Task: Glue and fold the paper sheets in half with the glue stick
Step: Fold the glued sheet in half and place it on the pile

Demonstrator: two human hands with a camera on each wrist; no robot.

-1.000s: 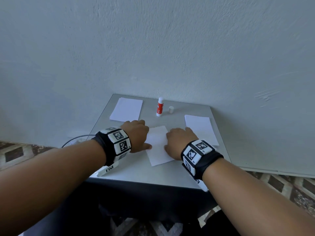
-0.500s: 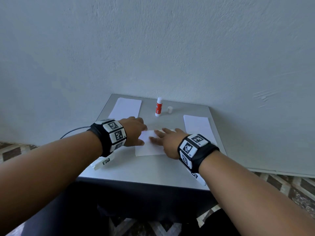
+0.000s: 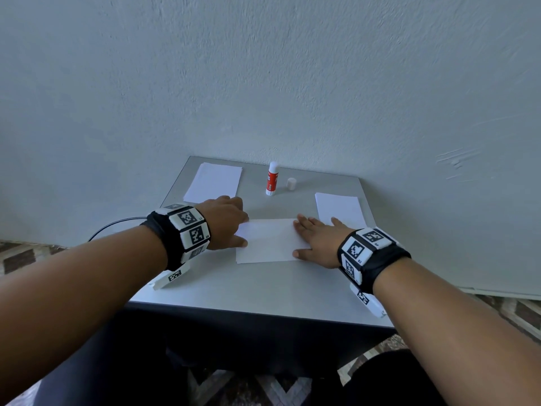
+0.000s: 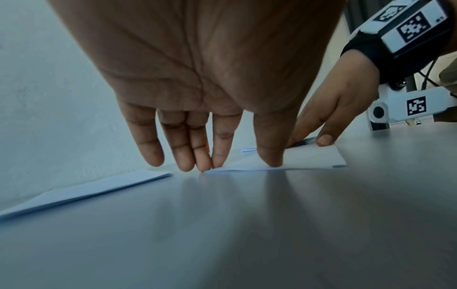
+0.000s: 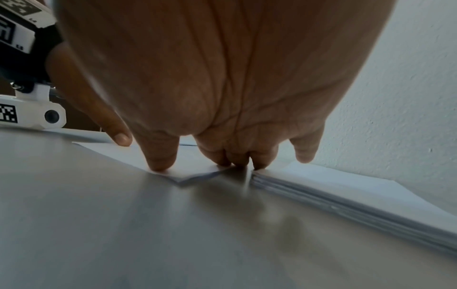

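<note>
Hands: left hand and right hand, both flat, fingers straight, pressing one folded sheet between them.
Stacks: two, one paper stack beyond the left hand, one second stack beside the right.
Glue stick: one, upright, uncapped, beyond the hands; cap beside it.

Glue stick label too small to read; left hand hides its fingertips.

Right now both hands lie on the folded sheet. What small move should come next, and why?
Probably slide the right hand flat along the folded sheet to press the crease, while the left hand pins its other end. Both hands already rest on it with straight fingers, and the glue stick stands uncapped at the back, apparently already used.
</note>
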